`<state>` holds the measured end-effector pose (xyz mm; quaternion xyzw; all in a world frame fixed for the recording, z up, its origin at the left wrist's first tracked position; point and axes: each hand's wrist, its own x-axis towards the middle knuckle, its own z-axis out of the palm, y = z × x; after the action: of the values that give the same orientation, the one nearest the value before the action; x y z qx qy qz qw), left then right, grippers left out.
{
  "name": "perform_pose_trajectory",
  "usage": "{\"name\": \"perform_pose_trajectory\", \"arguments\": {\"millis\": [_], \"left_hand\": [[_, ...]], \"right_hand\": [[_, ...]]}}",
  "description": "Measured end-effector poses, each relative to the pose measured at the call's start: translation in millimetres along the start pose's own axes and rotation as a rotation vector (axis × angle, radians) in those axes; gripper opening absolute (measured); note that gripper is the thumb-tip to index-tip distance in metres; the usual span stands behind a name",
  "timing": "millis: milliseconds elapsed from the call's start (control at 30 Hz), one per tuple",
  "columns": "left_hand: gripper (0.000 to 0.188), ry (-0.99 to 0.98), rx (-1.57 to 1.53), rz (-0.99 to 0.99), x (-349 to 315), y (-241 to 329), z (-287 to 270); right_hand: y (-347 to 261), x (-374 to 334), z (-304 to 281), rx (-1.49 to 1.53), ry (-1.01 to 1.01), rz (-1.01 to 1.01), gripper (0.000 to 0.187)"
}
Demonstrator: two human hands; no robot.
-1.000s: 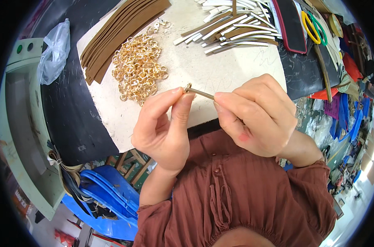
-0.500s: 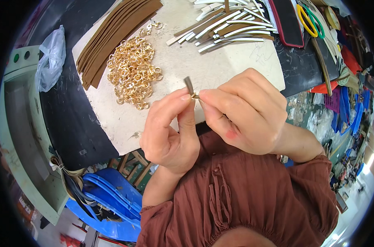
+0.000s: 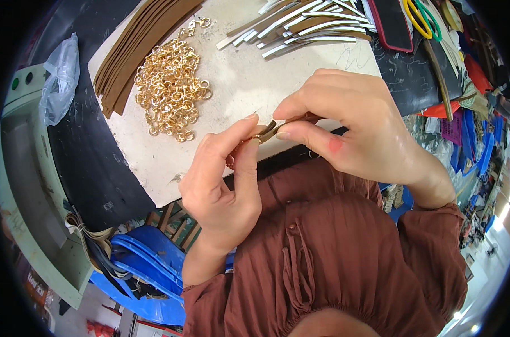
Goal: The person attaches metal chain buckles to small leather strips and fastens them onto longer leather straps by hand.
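Observation:
Between the thumb and forefinger of my left hand (image 3: 224,188) is a small gold metal clasp (image 3: 258,136), largely hidden by the fingertips. A narrow brown strap (image 3: 272,132) runs from it, its short end folded back beside the longer part. My right hand (image 3: 359,121) pinches the longer part of this strap between thumb and fingers. Both hands are held over the near edge of a pale board (image 3: 148,182). Left of them on the board lies a heap of gold clasps with rings (image 3: 168,90).
A stack of brown strips (image 3: 126,56) lies at the board's far left. Loose brown and white strips (image 3: 311,33) are spread at the back. Yellow-handled scissors (image 3: 417,21) and a dark red-edged case (image 3: 392,28) lie at far right. A plastic bag (image 3: 61,81) rests on the left.
My right hand has moved right and up, its grip now on the strap's longer part. The strap's short end, upright before, now leans right. The whole view has shifted slightly.

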<state>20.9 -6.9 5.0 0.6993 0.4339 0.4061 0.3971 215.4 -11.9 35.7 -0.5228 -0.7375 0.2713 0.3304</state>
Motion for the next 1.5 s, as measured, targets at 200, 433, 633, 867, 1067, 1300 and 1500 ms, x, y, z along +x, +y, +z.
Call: {"name": "perform_pose_trajectory", "arguments": {"millis": [200,433,633,867,1067,1300,1500], "left_hand": [[0.023,-0.032,-0.102,-0.08,-2,3,-4],[0.022,-0.084,-0.094,-0.081,-1,3,-8],[0.024,-0.133,-0.306,-0.371,3,0,-14],[0.027,-0.12,-0.573,-0.535,0,-14,-30],[0.026,0.018,-0.615,-0.453,3,-14,-19],[0.03,0.425,-1.308,-0.736,19,23,2],[0.029,0.14,-1.112,-0.533,-3,21,-44]], "right_hand": [[3,-2,-1,0.164,-0.071,0.179,0.015],[10,2,-1,0.166,-0.143,0.062,0.016],[9,2,-3,0.168,-0.157,0.111,0.008],[8,0,-2,0.244,-0.128,0.246,0.008],[-1,-5,-3,0.346,-0.104,0.38,0.006],[-7,-18,30,0.368,-0.136,0.125,0.009],[47,13,-9,-0.288,0.209,-0.093,0.016]]}}
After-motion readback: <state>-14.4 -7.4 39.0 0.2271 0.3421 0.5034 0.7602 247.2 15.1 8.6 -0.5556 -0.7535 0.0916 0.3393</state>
